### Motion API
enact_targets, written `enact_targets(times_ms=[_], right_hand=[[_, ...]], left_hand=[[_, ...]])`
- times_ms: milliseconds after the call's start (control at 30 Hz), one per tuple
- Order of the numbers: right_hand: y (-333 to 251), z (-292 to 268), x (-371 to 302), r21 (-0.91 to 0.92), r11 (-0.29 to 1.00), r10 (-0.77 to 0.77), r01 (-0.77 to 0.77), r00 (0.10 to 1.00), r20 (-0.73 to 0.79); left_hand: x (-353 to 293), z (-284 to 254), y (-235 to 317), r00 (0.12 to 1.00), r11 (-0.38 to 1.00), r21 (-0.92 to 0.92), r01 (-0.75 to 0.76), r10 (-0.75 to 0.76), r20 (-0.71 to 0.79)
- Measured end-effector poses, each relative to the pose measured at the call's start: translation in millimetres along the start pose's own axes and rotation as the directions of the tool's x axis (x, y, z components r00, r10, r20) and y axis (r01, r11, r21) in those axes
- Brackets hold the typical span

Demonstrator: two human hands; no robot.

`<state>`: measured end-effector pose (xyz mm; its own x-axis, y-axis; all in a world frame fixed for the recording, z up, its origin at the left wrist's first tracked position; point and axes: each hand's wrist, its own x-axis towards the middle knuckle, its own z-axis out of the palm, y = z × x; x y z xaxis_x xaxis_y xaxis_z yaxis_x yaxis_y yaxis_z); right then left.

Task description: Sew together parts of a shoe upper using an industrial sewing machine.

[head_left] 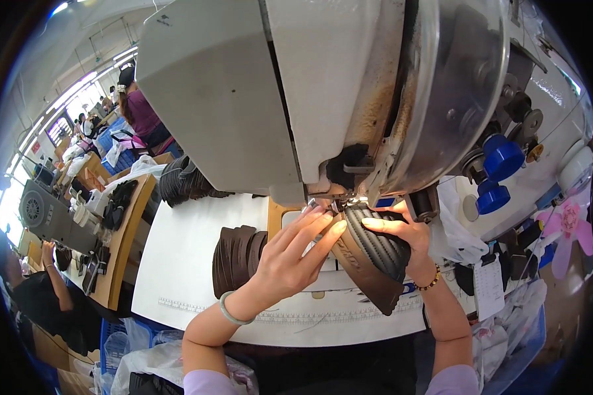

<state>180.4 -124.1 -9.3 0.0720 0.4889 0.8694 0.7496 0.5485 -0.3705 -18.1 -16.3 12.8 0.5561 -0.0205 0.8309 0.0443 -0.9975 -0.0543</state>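
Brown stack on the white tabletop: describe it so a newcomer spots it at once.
Find the big pale sewing machine, then the white tabletop beneath it. Just left of the left hand lies the overlapping brown stack. It is all brown, unlike the black stack farther back and the brown-and-dark-grey workpiece at the hands.

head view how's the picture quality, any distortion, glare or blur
Head view: fisheye curvature bends the row of ceiling lights, and the corners go black; head view: windows at left glare white; head view: the left hand, right hand and curved brown piece look fairly sharp; head view: the distant background at left looks softer.
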Motion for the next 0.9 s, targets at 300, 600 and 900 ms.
enact_targets(times_ms=[300, 600, 900], right_hand=[[-1.0, 0.1, 1.3, -0.063, 0.998, -0.015, 0.016, 1.000, 0.011], [-5.1, -1.6, -1.7, -0.086, 0.994, -0.064, 0.066, 0.998, 0.024], [-2.8, -1.4, -0.7, -0.073, 0.997, -0.035, 0.038, 0.999, 0.041]], left_hand=[[-1.4, 0.1, -8.5, 0.998, 0.998, 0.029, -0.056, 0.056, 0.001], [-1.6, -4.0, -5.6, 0.998, 0.997, 0.020, -0.068, 0.068, 0.014], [0.4, -2.5, -8.7, 0.998, 0.998, 0.031, -0.056, 0.056, 0.018]])
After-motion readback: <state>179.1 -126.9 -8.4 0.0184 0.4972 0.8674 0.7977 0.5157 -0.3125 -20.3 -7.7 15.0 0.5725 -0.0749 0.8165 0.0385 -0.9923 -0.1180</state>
